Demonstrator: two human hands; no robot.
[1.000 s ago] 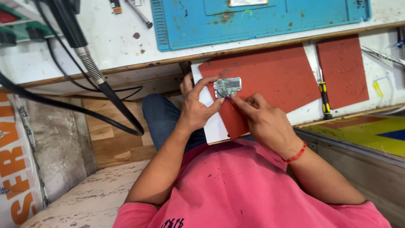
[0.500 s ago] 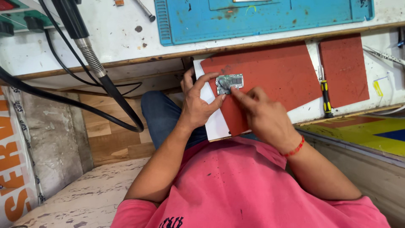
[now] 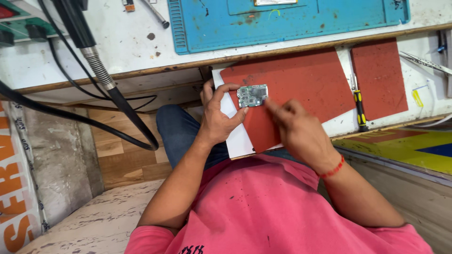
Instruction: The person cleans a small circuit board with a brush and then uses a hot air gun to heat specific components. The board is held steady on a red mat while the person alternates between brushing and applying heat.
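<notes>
Red mat [image 3: 301, 89] under small green board [image 3: 252, 95]

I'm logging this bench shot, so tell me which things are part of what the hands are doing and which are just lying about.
In use:
- small green circuit board, held in the left hand
- right hand, fingertips at the board's edge
- large red mat beneath the hands

Lying about:
- yellow-and-black screwdriver
- smaller red mat
- blue work mat
- black hose with metal spring collar

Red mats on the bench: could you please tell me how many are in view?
2. The large red mat lies under the small circuit board held by the left hand; the smaller red mat lies beside it, beyond the screwdriver. None looks hidden.
</notes>
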